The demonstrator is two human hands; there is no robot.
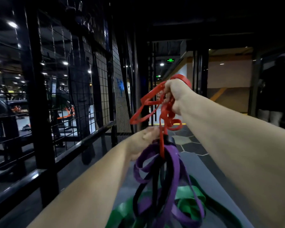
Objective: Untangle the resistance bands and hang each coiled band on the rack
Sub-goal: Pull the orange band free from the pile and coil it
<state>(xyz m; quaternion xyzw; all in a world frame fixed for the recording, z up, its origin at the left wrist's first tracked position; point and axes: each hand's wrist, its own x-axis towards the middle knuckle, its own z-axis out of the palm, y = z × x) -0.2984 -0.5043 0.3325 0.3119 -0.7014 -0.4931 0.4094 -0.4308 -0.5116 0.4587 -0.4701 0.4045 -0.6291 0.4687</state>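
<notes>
Red band (pixel 164 111) bunched in right fingers (pixel 169 96)

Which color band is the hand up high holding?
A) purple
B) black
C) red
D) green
C: the right hand is curled round the bunched red band, higher than the purple band and the green band hanging below.
</notes>
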